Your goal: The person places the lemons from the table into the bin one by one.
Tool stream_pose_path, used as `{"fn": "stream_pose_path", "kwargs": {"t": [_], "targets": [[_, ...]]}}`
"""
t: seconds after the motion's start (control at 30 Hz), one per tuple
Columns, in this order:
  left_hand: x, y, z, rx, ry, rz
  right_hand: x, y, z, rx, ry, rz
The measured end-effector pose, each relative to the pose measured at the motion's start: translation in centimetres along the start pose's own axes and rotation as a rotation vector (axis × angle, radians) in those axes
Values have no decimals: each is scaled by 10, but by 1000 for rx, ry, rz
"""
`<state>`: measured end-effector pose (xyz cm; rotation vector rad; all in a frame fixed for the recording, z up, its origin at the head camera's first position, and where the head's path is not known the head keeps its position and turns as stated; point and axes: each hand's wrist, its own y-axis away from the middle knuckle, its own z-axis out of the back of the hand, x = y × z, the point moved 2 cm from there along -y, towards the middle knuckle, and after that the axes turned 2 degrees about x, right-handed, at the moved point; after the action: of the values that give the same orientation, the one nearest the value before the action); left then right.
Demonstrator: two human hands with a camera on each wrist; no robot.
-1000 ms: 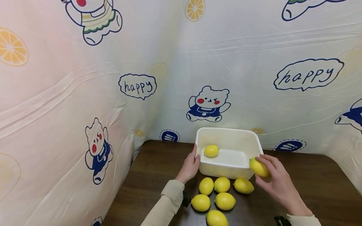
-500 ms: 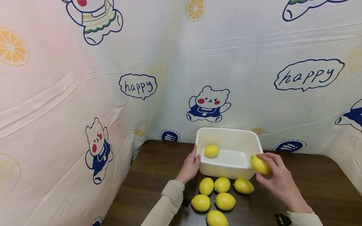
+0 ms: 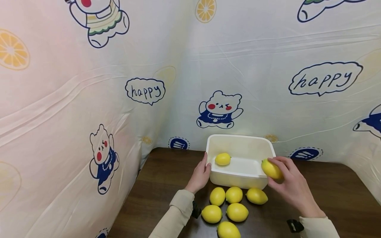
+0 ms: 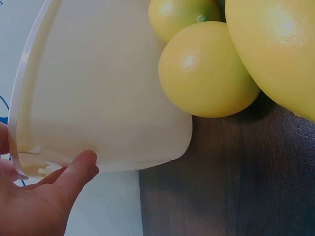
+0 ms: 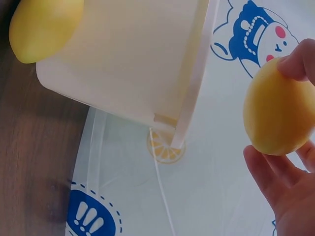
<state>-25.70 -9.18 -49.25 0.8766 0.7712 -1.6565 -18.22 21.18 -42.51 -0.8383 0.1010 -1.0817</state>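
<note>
My left hand (image 3: 200, 174) grips the left end of a white plastic bin (image 3: 232, 178); in the left wrist view its thumb (image 4: 78, 172) lies against the bin's outer wall. In my right hand (image 3: 293, 186) a yellow lemon (image 3: 272, 169) is pinched between thumb and fingers, over the bin's right front corner. The right wrist view shows this lemon (image 5: 278, 108) raised, apart from the bin wall (image 5: 123, 59). Inside the bin, toward its left, lies one lemon (image 3: 223, 159). Several lemons (image 3: 237, 212) rest on the table in front of the bin.
The dark wooden table (image 3: 166, 175) reaches back to a pale cloth (image 3: 262, 109) printed with bears and orange slices. Another cloth wall (image 3: 68, 148) stands along the left. One lemon (image 3: 257, 196) lies close to the bin's front wall, below the right hand.
My right hand has risen slightly and shifted a little left with its lemon, closer over the bin's rim. The left hand, bin and other lemons stay where they were.
</note>
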Motion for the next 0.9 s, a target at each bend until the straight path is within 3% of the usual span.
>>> {"fn": "stream_pose_path", "kwargs": {"t": [0.5,0.9], "targets": [[0,1,0,6,10,2,-3,-4,-5,-29,-41,31],[0,2,1,7,1,5,-6,-6,-10,43,-39,-40]]}}
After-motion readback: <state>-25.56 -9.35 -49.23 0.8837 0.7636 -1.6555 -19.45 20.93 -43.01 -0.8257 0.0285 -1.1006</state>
